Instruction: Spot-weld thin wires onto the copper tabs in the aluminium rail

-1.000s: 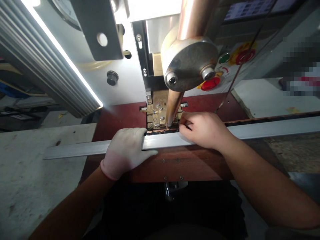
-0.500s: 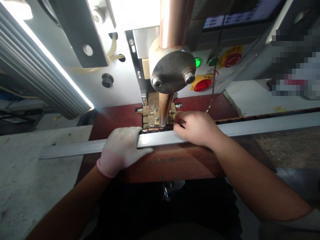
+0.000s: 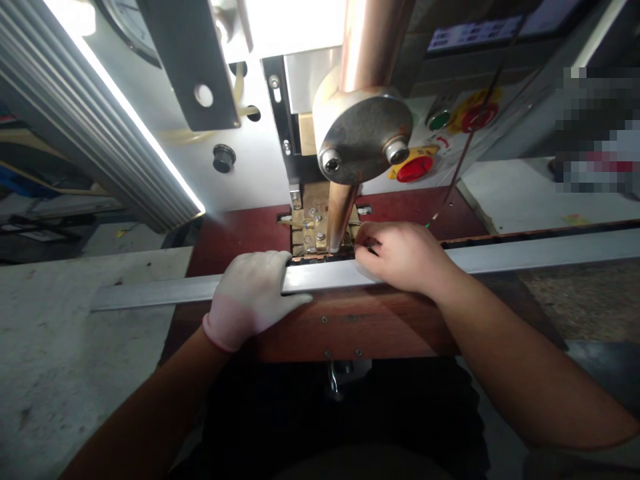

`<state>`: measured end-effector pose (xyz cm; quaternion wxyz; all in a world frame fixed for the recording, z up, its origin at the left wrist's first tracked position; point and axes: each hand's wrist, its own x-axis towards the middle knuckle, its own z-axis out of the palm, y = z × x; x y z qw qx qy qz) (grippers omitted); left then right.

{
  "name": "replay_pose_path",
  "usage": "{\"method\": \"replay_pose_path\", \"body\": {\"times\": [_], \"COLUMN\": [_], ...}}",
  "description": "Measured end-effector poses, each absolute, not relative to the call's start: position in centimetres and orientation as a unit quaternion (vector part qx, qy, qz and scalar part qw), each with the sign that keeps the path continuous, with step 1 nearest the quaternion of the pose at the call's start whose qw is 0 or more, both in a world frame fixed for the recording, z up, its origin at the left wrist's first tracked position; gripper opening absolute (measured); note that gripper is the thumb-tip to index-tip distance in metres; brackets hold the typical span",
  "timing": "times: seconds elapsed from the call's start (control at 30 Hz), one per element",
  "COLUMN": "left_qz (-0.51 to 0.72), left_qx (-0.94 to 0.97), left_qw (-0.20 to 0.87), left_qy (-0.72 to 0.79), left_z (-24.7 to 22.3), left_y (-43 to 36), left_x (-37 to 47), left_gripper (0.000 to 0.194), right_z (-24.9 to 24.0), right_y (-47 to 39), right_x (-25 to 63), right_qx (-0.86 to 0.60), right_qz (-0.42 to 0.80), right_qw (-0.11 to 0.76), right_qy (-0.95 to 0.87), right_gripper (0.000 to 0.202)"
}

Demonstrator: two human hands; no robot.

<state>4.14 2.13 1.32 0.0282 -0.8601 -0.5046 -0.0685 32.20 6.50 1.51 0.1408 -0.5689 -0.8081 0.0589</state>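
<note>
My left hand [image 3: 250,290], in a white glove with a pink cuff, is closed over a long flat silver metal bar [image 3: 325,276], its thumb along the near edge. My bare right hand [image 3: 403,257] rests against the bar further right, thumb and fingertips pinched together. A thin wire [image 3: 460,163] rises from behind this hand and slants up to the right; its end at the fingertips is hidden. Between the hands, a copper-coloured rod [image 3: 343,217] points down to the bar's far edge, in front of a brass block [image 3: 306,233] with screws.
The bar lies across a reddish-brown work plate [image 3: 370,327]. Above the hands hangs a round metal clamp [image 3: 367,140] with two bolts. A red rotary switch [image 3: 415,168] and an emergency stop button [image 3: 480,117] sit on the machine front. A bright lamp [image 3: 140,127] slants at left.
The view has shifted, so most things appear further right. The wire leans more to the right than before. Both hands keep their places on the bar.
</note>
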Motion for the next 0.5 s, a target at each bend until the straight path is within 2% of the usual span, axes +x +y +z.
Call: {"method": "replay_pose_path", "body": {"times": [0.27, 0.5], "left_qz": [-0.056, -0.033], "left_qx": [-0.863, -0.871], "left_qw": [0.040, 0.017], "left_qy": [-0.501, -0.491], "left_z": [1.26, 1.72], "left_y": [2.03, 2.14], "left_x": [4.13, 3.45], "left_gripper": [0.068, 0.061], "right_z": [1.48, 1.65], "right_y": [6.46, 6.43], "right_x": [32.22, 32.44], "right_qx": [-0.563, -0.562], "right_qz": [0.045, 0.062], "right_qw": [0.134, 0.148], "right_qy": [-0.814, -0.812], "right_gripper": [0.025, 0.025]}}
